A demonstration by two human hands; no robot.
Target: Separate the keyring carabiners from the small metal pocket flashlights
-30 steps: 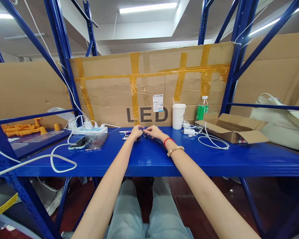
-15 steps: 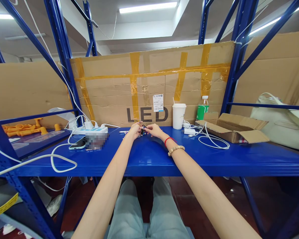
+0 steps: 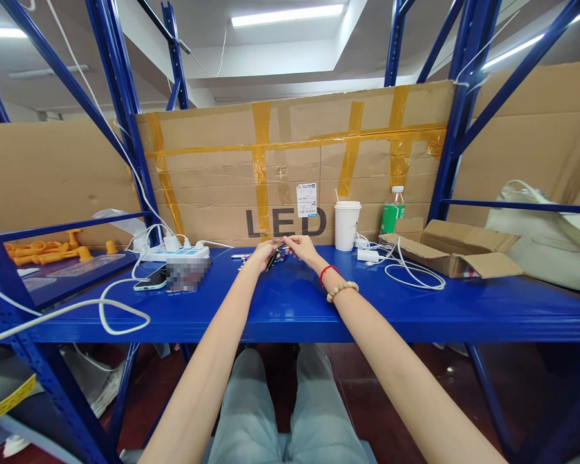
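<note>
Holding a slim black piece (image 3: pixel 272 259) in left hand (image 3: pixel 265 254) and right hand (image 3: pixel 301 249), with fingers curled nearly closed, probably for fine control. Kept low over the table (image 3: pixel 319 309), beside loose pens (image 3: pixel 240 256), likely within easy reach.

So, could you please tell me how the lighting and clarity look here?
Head view: overexposed ceiling tube; soft reflections on the blue tabletop; pixelated patch beside the phone; small items at the left hand and right hand hard to identify.
</note>
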